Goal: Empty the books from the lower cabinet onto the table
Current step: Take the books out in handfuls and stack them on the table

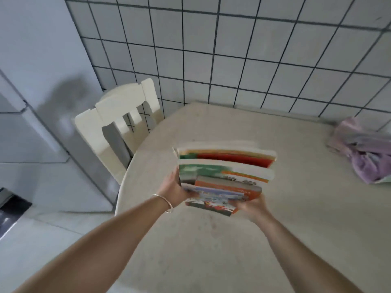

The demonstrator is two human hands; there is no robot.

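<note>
Books (224, 176): a stack of several volumes, carried between both hands above the table (285, 218); whether its underside touches the surface cannot be told.
Left hand (173, 188): clamped on the left edge of the stack, fingers hidden beneath or behind the covers; a thin bracelet (167, 203) sits on the wrist.
Right hand (252, 207): wrapped around the near right corner of the stack, supporting it from below.
Stack condition: volumes are fanned and offset, the smallest nearest the grip, the largest farthest from it; blur hides the titles.
Table, beyond the grip: bare pale surface extends ahead of the stack to the tiled wall (232, 60).
Table, far right of the grip: a crumpled lilac cloth (364, 157), well apart from the books.
Left of the grip: a cream chair (118, 123) tucked at the table edge.
Progress: this load is over its destination but judged not yet released.
Remaining: set the stack down and let go; the cabinet is out of view, so the number of books left in it cannot be determined.
Risk: the offset volumes could slide if the stack is tilted during set-down.
</note>
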